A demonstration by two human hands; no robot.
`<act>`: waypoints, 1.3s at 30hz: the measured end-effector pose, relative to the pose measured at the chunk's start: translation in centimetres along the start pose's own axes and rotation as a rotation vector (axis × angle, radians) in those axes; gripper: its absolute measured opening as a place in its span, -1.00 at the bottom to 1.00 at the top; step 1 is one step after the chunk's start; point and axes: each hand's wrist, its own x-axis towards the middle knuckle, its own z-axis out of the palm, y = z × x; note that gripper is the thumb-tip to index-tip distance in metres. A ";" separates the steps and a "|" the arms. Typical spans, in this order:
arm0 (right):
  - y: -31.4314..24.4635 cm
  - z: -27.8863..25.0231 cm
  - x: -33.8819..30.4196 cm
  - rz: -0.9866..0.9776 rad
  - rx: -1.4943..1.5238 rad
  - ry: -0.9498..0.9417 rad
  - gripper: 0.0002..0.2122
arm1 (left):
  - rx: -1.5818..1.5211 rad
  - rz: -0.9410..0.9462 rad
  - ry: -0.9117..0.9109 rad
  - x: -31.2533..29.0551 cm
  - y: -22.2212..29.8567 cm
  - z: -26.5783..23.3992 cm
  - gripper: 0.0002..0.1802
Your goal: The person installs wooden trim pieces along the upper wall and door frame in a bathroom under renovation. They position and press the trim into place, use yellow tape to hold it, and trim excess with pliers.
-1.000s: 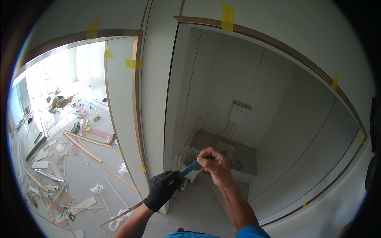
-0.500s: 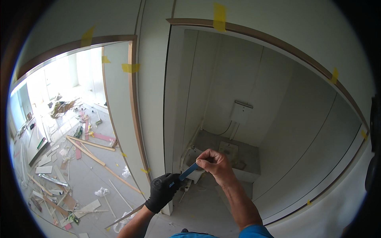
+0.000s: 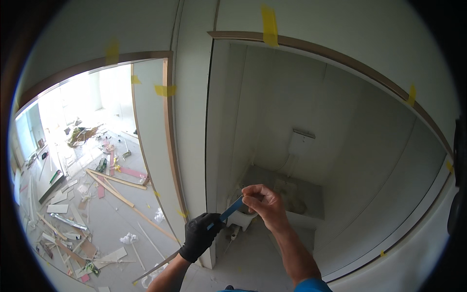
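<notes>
Left hand [image 3: 200, 236] on my feed: black glove [image 3: 193, 244], fingers curled closed round the lower end of a blue strip [image 3: 232, 209]. Right hand [image 3: 267, 204]: bare, thumb and forefinger pinched together on the strip's upper end, other fingers loosely bent. I can't see the contact under the glove.

Strip sits between the two hands, in the air, slanting up to the right, exposed part straight and flat. I read it as light. Bending stiffness unclear: could be firm trim or film pulled taut. Face looks smooth, so I'd expect some slip under the glove; bare fingertips should grip better. I'd hold it near both ends, across the flat, and not squeeze the middle, in case it creases.

Thin strip [image 3: 158, 266] runs down-left from behind the left wrist; can't tell if it's the same piece.

Beyond the hands: white fixture [image 3: 239, 223], partly covered, then a grey ledge [image 3: 311, 194] with a white box [image 3: 301, 142] on the wall above. Wood frame [image 3: 335, 48] round that opening, yellow tape [image 3: 269, 25] across its top edge.

Left, through a second doorway [image 3: 169, 109]: floor [image 3: 114, 228] littered with wood strips [image 3: 114, 192], white boards [image 3: 58, 209] and crumpled plastic [image 3: 129, 238].
</notes>
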 end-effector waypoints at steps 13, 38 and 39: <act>12.5 2.9 -0.8 0.109 -0.150 -0.409 -0.49 | -0.041 0.205 0.062 5.9 -1.8 -0.7 -0.82; 8.5 12.1 9.7 -0.346 -0.515 -0.033 -0.65 | 0.014 0.489 0.466 27.5 11.5 -10.4 -0.83; 8.4 11.8 9.8 -0.350 -0.542 -0.039 -0.63 | -0.004 0.481 0.491 27.8 11.3 -10.8 -0.83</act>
